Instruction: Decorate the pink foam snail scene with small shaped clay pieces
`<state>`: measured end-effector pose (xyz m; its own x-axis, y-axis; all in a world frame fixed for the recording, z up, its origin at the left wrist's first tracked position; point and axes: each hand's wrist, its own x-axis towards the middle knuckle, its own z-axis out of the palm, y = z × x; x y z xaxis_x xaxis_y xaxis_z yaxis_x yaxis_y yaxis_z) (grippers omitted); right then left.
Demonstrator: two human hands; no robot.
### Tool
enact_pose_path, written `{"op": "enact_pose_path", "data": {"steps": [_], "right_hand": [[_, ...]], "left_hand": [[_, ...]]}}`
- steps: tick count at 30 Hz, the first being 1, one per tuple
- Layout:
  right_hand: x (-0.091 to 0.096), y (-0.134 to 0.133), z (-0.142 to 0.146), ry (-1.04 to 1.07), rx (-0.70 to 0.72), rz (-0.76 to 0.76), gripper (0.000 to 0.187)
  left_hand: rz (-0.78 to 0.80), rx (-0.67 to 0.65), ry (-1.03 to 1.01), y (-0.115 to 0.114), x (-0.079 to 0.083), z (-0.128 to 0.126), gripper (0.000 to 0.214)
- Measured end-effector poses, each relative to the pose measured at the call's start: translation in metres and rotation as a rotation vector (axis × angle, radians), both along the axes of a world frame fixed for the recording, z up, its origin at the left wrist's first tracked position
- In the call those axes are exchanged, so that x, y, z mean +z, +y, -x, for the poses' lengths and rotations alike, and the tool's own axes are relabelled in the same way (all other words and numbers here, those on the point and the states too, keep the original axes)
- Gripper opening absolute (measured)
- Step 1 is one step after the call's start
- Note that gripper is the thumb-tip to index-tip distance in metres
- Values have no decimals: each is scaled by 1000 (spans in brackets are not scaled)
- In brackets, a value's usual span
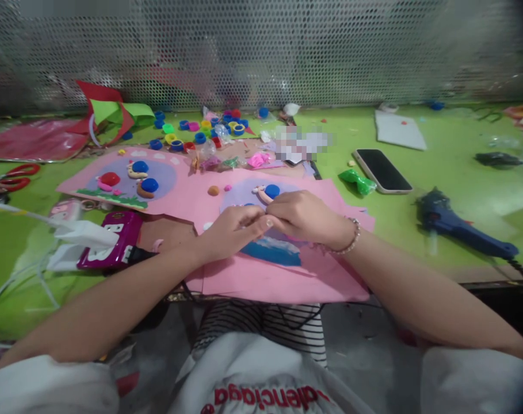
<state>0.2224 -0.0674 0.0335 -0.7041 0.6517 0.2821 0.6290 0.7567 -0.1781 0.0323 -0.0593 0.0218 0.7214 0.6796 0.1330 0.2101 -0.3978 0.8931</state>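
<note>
My left hand (pixel 233 230) and my right hand (pixel 306 217) meet over a pink foam sheet (pixel 282 276) on the green table. Both have fingers curled and pinched together at the fingertips, working on something small that I cannot make out. Under them lies a purple oval with a blue patch (pixel 272 253) and a blue-shelled clay snail (pixel 267 192). A bead bracelet (pixel 351 241) circles my right wrist. A second pink sheet (pixel 127 178) with two blue snails and a red shape lies to the left.
A blue glue gun (pixel 459 227) lies right, a black phone (pixel 382 171) and green clay (pixel 357 181) behind it. Several small coloured clay pots (pixel 201 132) stand at the back. Red scissors (pixel 15 176) at far left, a magenta power strip (pixel 114 238) with white plug near my left forearm.
</note>
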Motion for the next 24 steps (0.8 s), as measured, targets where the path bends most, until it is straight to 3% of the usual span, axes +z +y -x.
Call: {"op": "enact_pose_path", "data": {"steps": [4,10,14,24], "right_hand": [[0,-2,4,89,-42,38,38],[-1,1,4,203,105,94,31],[-3,3,4,320,110,106,31],[3,4,2,545,-138,176,31]], "left_hand": [[-14,23,-24,0,1,-2,21],[-36,28,6,1,-1,-2,24],[-16,47,-24,0,2,-1,25],[81,168,-82,4,3,-1,21]]}}
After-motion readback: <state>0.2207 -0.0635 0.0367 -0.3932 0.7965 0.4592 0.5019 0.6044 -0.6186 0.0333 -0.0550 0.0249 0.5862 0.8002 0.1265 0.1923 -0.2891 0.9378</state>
